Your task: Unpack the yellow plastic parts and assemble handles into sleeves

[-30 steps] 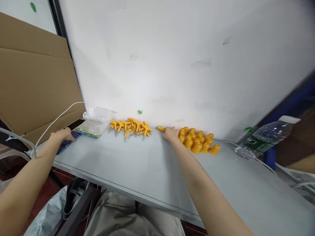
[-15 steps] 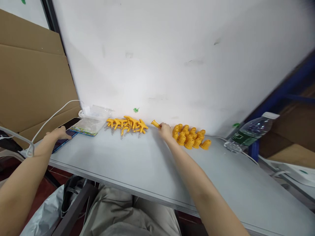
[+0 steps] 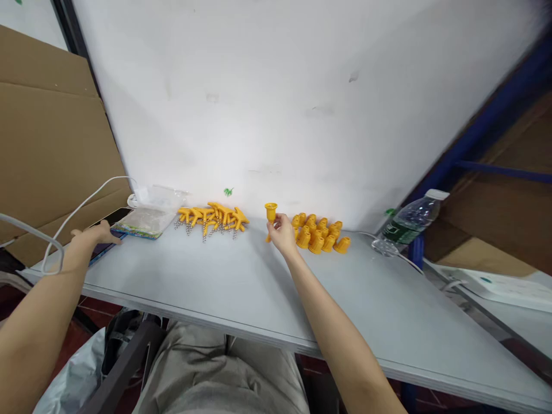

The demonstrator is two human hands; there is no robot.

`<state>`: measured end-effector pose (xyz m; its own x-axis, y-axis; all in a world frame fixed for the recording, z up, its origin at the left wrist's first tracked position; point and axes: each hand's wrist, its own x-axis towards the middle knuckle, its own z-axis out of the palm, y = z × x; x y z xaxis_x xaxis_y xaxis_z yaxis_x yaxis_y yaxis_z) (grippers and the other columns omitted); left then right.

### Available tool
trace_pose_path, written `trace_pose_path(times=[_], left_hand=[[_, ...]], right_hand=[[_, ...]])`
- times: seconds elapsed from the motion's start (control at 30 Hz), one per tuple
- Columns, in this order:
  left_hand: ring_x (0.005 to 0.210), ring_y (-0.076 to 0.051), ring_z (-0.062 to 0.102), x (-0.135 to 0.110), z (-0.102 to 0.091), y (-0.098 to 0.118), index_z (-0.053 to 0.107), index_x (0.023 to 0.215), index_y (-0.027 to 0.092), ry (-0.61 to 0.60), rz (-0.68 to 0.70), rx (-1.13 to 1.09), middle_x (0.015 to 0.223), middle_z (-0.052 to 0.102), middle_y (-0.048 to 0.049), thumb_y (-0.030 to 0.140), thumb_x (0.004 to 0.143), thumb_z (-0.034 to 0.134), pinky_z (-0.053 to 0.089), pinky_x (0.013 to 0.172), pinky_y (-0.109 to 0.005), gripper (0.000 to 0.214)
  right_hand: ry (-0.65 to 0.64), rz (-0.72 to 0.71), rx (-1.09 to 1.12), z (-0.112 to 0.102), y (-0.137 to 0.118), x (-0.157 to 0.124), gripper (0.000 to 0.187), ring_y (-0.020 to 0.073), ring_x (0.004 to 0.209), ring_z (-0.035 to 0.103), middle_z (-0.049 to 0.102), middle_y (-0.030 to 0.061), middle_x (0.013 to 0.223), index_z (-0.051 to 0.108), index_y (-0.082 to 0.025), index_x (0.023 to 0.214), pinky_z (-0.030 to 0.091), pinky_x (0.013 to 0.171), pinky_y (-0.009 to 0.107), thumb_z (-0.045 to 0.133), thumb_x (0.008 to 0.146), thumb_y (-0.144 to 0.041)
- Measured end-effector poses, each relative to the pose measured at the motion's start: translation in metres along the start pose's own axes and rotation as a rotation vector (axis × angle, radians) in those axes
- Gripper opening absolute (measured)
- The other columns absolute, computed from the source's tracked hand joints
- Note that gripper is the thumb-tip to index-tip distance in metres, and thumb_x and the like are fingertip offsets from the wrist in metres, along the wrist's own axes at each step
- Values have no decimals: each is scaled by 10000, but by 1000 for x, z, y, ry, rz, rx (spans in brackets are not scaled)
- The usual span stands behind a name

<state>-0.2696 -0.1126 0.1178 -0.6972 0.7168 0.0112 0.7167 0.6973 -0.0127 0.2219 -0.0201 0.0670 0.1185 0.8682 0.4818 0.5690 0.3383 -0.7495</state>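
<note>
My right hand [image 3: 282, 231] is closed on a yellow plastic cap [image 3: 271, 214], held upright just above the grey table [image 3: 241, 287] with its wide mouth up. A cluster of several like yellow caps [image 3: 318, 233] lies just right of that hand. A heap of yellow T-handled pieces with metal screws [image 3: 212, 217] lies to its left. My left hand [image 3: 95, 234] rests flat, fingers stretched, on a dark phone [image 3: 110, 221] at the table's left edge.
A clear bag of small parts [image 3: 145, 219] lies beside the phone. A white cable [image 3: 81, 207] loops over my left arm. A water bottle [image 3: 409, 221] lies at the right, against the white wall board. Cardboard [image 3: 47, 144] stands at the left.
My right hand has lifted the yellow cap off the table and turned it upright, drawing slightly toward me. My left hand has stayed on the phone. The view has shifted.
</note>
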Motion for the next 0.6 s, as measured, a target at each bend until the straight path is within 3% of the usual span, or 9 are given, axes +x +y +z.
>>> trace_pose_path(times=[0.07,0.13,0.2,0.3,0.4,0.47,0.6], left_hand=[[1275,-352,482,-8,-11,16,503,1165,192,-37,78,52,1376,554,-154,469,720,676,330,1018,-552,553],[1257,-342,500,-20,-22,40,507,1171,179,49,200,-39,1376,550,-147,410,784,612,349,1015,-538,463],[1183,-294,565,-38,-32,71,509,1190,171,152,366,-223,1311,595,-129,358,816,565,414,983,-464,422],[976,-192,654,-75,-37,125,528,1212,159,171,671,-523,1168,664,-97,308,837,523,494,868,-316,403],[895,-164,666,-119,-31,183,579,1213,184,63,932,-637,1081,698,-63,310,849,522,511,828,-274,389],[977,-174,657,-146,-22,218,560,1286,219,13,1073,-641,1164,682,-57,308,861,528,494,889,-274,436],[1067,-250,635,-181,2,266,529,1348,202,-46,1128,-536,1172,683,-109,318,880,555,471,932,-356,484]], right_hand=[[23,14,97,0,-1,0,304,187,712,570,657,62,896,524,-183,1006,467,711,342,542,726,-298],[38,48,196,3,0,2,298,184,700,573,642,41,850,502,-200,966,479,708,349,574,693,-298],[50,92,310,9,3,3,298,181,697,583,634,27,840,480,-219,925,497,716,362,604,666,-299],[55,154,450,18,6,0,320,184,721,608,634,16,835,475,-234,890,522,736,382,653,636,-312],[4,168,535,24,5,-7,306,185,738,628,641,16,802,507,-224,847,533,755,382,689,631,-343],[-74,130,567,24,2,-13,261,183,752,635,652,27,779,542,-208,785,529,774,373,696,650,-370],[-151,37,603,21,-3,-19,255,176,765,625,660,29,761,585,-198,715,512,785,347,717,669,-412]])
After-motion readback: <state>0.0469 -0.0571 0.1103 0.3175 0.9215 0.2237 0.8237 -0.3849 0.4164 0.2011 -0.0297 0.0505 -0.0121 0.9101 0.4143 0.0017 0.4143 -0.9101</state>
